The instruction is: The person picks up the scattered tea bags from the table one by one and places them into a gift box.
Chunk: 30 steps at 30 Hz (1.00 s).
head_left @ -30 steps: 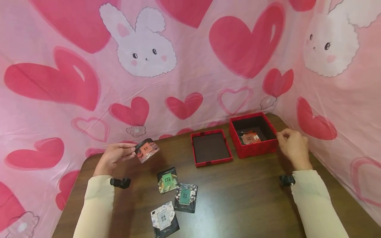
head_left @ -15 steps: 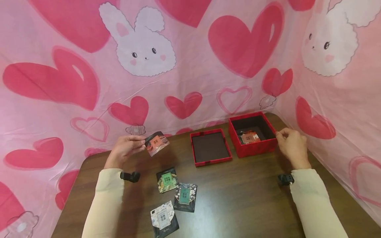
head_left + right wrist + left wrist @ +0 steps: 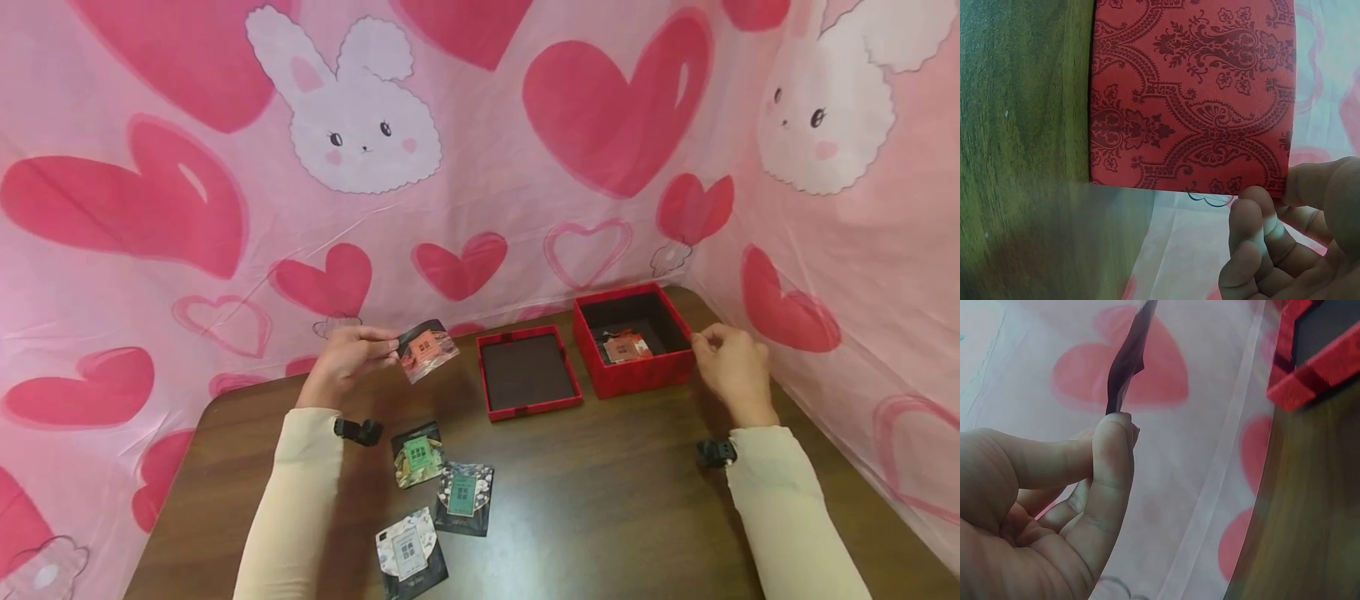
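Observation:
My left hand (image 3: 354,357) pinches a flat sachet (image 3: 427,350) with an orange label by its left edge, held up over the table. In the left wrist view that sachet (image 3: 1127,362) shows nearly edge-on between thumb and finger. At the back right stands an open red box (image 3: 637,371) with a dark inside, where another orange-labelled sachet (image 3: 626,347) lies. My right hand (image 3: 731,371) grips the box's near right corner. From the right wrist, the box wall (image 3: 1197,94) shows a dark floral pattern, with thumb and fingers at its corner.
The red-rimmed box lid (image 3: 528,373) lies left of the box, dark inside up. Nearer on the wooden table (image 3: 585,500) lie a green-labelled sachet (image 3: 417,454), a teal-labelled one (image 3: 463,498) and a white-labelled one (image 3: 411,553). A pink heart-print cloth (image 3: 480,183) hangs behind.
My left hand has carried the orange-labelled sachet to the right and slightly up, toward the lid. My right hand keeps its hold at the box corner.

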Available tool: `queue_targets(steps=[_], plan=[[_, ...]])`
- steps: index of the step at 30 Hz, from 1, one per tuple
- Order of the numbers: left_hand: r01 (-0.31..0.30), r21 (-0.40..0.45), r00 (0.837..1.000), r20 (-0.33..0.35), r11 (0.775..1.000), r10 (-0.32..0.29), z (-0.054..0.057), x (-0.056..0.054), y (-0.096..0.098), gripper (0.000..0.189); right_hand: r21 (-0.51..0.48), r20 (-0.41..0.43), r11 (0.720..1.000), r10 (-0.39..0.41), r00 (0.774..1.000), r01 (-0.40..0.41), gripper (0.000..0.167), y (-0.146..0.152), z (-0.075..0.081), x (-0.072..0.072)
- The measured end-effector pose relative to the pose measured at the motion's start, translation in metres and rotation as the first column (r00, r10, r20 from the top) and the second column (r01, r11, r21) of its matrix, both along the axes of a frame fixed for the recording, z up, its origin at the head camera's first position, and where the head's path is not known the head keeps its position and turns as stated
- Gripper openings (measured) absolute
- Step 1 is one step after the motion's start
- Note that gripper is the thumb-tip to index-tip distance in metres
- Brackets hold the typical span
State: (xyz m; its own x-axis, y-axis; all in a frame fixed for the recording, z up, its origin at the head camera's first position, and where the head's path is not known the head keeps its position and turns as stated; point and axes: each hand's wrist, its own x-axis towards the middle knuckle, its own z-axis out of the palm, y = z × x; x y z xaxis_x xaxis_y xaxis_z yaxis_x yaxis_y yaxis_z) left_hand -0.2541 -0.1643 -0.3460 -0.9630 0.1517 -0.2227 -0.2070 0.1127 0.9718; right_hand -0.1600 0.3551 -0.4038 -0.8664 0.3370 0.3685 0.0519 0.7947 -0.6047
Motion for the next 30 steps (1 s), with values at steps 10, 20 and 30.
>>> queue_targets(steps=[10,20,30], plan=[[0.039,0.011,0.999,0.010,0.999,-0.039,-0.002,-0.010,0.044,0.031,-0.002,0.035,1.000,-0.006,0.999,0.006,0.026,0.002,-0.001,0.000],[0.084,0.051,0.996,0.000,0.995,-0.084,-0.004,-0.022,0.089,0.028,-0.008,0.034,1.000,-0.011,0.999,0.012,0.026,0.002,0.002,0.001],[0.130,0.031,0.991,0.012,0.991,-0.130,-0.008,-0.027,0.132,0.027,0.014,0.006,1.000,0.011,1.000,-0.011,0.024,0.000,0.001,0.001]])
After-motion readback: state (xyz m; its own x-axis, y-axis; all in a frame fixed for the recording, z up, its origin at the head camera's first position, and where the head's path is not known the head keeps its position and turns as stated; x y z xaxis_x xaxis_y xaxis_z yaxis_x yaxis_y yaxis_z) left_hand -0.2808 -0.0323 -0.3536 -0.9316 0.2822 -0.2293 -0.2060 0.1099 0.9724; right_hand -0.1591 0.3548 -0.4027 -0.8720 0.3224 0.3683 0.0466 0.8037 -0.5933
